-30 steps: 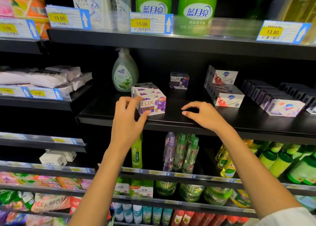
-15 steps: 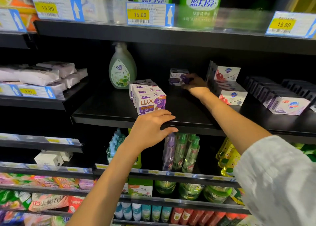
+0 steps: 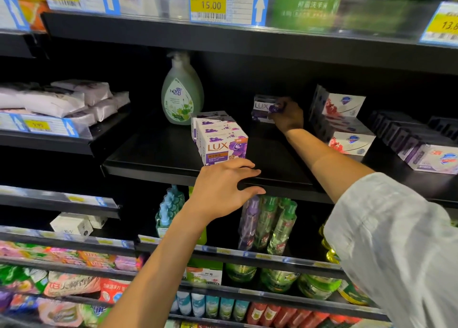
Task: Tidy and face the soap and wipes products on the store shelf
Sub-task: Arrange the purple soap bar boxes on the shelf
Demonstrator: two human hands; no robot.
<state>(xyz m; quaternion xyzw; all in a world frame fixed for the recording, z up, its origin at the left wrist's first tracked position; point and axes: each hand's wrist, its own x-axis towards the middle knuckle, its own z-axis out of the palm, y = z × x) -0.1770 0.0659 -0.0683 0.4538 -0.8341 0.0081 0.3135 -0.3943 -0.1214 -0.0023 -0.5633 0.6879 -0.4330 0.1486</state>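
The soap box [image 3: 263,108] you are reaching for is a small purple and white carton with LUX printed on its front, standing alone deep on the black shelf [image 3: 158,154], well behind the row of matching soap boxes [image 3: 220,139]. That row runs front to back, its front carton facing you near the shelf's front edge, white with orange lettering and a purple flower.

Your right hand [image 3: 288,115] is stretched to the back of the shelf with its fingers curled round the right end of the lone soap box, gripping it. Your left hand [image 3: 223,189] rests on the front lip of the shelf just below the row's front carton, fingers spread loosely over the edge and thumb beneath; it holds nothing.

A green pump bottle [image 3: 182,92] stands behind and left of the row. White cartons with red flowers [image 3: 347,124] sit to the right of the row, past your right arm.
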